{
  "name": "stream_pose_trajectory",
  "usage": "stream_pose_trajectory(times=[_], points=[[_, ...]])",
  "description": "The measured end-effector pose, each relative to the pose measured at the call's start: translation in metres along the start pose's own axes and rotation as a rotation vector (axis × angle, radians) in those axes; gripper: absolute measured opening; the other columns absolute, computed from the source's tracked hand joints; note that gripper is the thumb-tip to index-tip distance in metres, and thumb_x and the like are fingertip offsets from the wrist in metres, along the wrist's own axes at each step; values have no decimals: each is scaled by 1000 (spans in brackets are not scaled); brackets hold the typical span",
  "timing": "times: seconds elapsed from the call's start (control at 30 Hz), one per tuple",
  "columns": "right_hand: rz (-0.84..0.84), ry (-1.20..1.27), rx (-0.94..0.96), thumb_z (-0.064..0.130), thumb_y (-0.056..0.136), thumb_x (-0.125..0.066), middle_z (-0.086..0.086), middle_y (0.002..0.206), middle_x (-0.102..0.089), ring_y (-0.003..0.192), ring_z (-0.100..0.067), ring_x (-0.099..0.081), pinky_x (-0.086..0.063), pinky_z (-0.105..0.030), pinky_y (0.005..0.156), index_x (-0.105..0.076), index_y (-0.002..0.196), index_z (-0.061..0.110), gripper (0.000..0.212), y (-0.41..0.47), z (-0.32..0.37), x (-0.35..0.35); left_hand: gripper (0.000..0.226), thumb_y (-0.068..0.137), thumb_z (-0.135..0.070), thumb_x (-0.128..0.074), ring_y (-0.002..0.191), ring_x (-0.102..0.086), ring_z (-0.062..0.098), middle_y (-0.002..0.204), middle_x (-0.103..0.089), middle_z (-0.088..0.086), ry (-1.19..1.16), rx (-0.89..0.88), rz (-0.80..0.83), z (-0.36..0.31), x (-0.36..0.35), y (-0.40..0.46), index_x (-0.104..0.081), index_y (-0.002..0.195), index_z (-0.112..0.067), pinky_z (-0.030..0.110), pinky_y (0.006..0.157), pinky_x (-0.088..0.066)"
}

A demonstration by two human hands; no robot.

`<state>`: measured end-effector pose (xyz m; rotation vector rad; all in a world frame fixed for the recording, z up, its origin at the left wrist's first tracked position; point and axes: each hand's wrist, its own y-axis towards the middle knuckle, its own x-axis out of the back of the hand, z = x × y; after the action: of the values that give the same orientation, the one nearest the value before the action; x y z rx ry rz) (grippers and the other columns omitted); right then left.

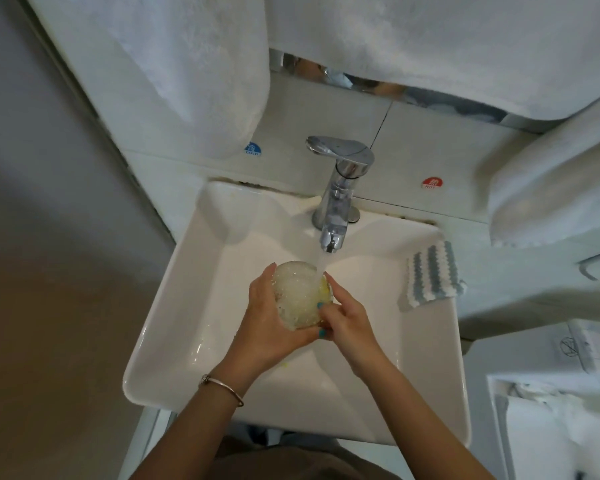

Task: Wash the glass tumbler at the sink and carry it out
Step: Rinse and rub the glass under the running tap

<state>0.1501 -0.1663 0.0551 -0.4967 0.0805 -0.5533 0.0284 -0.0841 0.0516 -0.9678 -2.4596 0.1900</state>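
The glass tumbler (pixel 297 294) is covered in white foam and lies tilted over the white sink (pixel 187 306). My left hand (pixel 267 323) cups it from below and the left side. My right hand (pixel 347 317) presses against its right side, fingers curled at the rim, with something yellow showing there. Water runs from the chrome tap (pixel 338 202) onto the tumbler's upper right edge.
A grey-and-white striped cloth (pixel 430 275) hangs over the sink's right rim. White towels (pixel 194 74) hang above on the wall, another (pixel 551 195) at the right. Cold and hot stickers flank the tap. A shelf unit (pixel 551 393) stands at the lower right.
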Motion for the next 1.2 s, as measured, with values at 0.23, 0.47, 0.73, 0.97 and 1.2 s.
stream_pose_trajectory(times=[0.23,0.47,0.73,0.97,1.2], points=[[39,9,17,-10,91,-34,-20,98,-71,79,-27,-73,-61,-35,67,-56,132,21,56,1,-3,0,71,80,-22,-75,104,-58,2,120,-53,-9,-158,22,25,16,9,1,-29,134,-31,19,81,-52],[-61,-151,60,-1,96,-34,-10,116,-64,97,-28,-68,-62,-38,68,-53,133,18,46,13,-19,-10,58,87,-17,-66,96,-59,0,108,-54,-18,-145,13,29,21,7,2,-25,125,-35,18,76,-52],[-286,-358,110,7,95,-42,-1,116,-68,103,-18,-64,-54,-37,90,-60,127,15,38,17,-21,-23,61,89,-7,-60,99,-58,-2,112,-49,-17,-193,13,24,25,-5,-4,-19,126,-33,14,77,-53],[-429,-412,35,35,95,-51,2,84,-68,78,-20,-65,-57,-42,71,-64,93,25,16,17,-15,-23,61,89,2,-49,99,-60,5,112,-51,-14,-186,13,41,27,-2,-8,-22,128,-37,20,76,-55],[-311,-419,96,27,100,-44,0,80,-64,71,-23,-59,-51,-37,63,-56,101,21,13,16,-16,-21,55,93,0,-41,99,-62,8,113,-56,-15,-188,-26,18,25,2,-3,-30,134,-35,24,80,-55]])
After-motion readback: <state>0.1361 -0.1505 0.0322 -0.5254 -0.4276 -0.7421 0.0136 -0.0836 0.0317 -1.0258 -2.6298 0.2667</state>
